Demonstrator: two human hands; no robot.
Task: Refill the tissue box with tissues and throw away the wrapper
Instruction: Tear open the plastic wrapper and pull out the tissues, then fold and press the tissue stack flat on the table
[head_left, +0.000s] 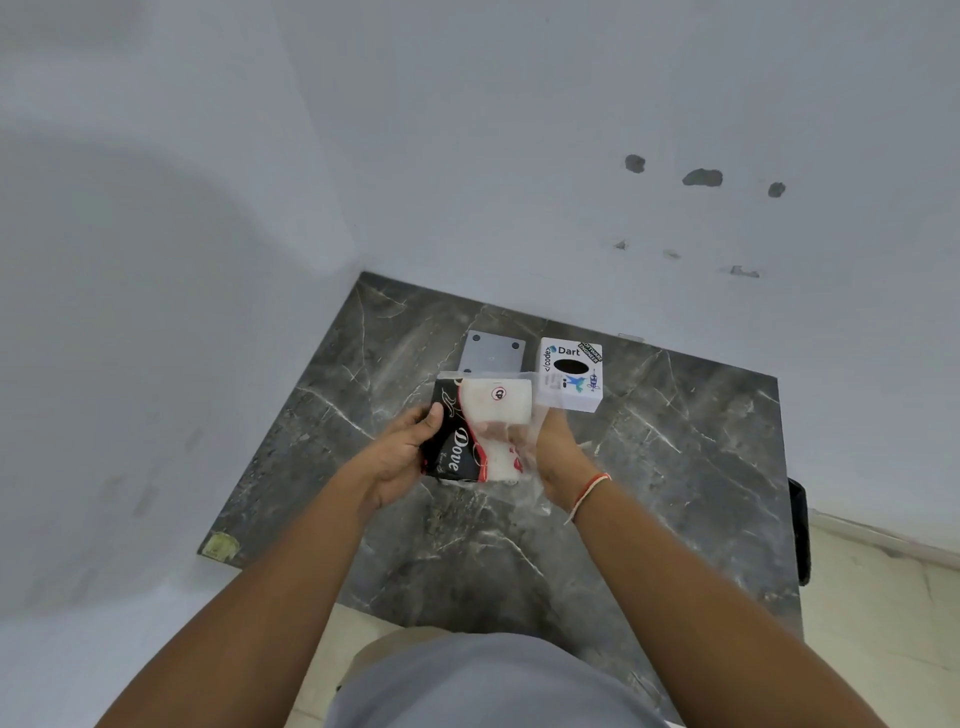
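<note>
Early stage: left hand (402, 452) and right hand (556, 457) both gripping the wrapped tissue pack (480, 428) above the table (675, 467), tissue box (570, 373) near its far edge unfilled, wrapper not discarded.

Glossy plastic wrapper (470, 431), polished marble table (675, 467)

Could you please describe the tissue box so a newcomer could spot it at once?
On the dark marble table, look toward the far wall. The small white cube tissue box stands right of a flat grey square plate; unlike it, the box bears stickers, one reading "Dart", and a black oval opening on top.
</note>
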